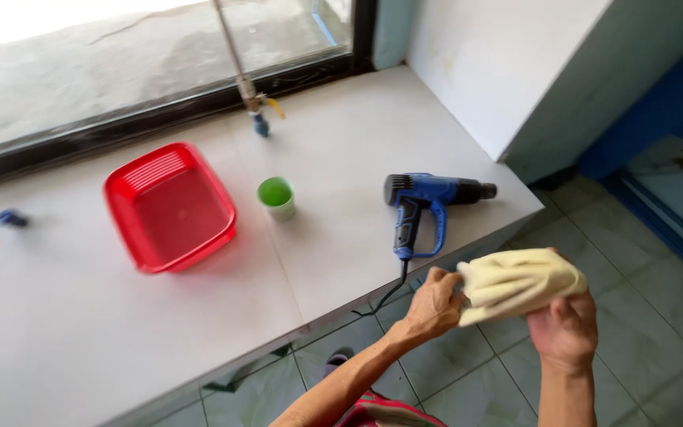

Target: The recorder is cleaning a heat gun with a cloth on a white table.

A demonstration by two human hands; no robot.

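While both hands grip it, the pale yellow glove stretches between left hand and right hand.

Single head view, looking steeply down over white ledge toward window, hands near.

On the table, the near left stretch lies open. A red basket, green cup and blue heat gun block the middle, with narrow gaps between.

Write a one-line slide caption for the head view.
Both hands, left hand and right hand, grip a pale yellow glove beside a ledge holding a blue heat gun, green cup and red basket.
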